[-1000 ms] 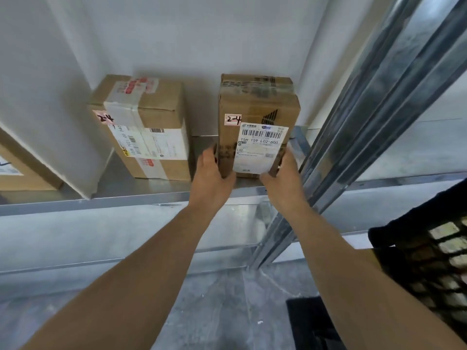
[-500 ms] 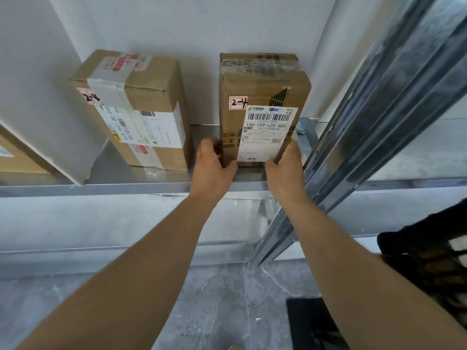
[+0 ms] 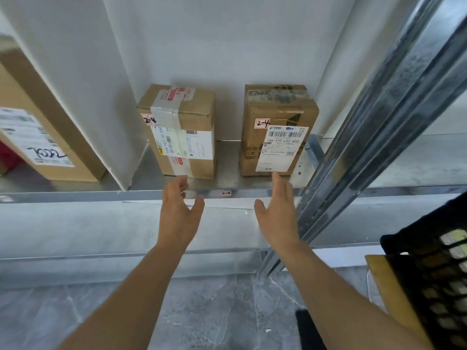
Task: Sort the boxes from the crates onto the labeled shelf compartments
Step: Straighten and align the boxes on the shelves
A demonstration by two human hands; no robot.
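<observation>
2 upright boxes (image 3: 277, 130); seemingly compartment (image 3: 227, 165) 2-4

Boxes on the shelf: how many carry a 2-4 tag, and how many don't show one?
Tagged 2-4: 2, the middle box and the right box.
No 2-4 tag visible: 1, the far-left box.
Total: 3 boxes.

Grey marbled floor (image 3: 202, 311) below; white wall (image 3: 227, 34) behind.

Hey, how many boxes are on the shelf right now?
3. Two stand in the 2-4 compartment, a left box and a right box, apart. A third box sits past the divider at far left, cut off by the frame; more may hide there.
</observation>
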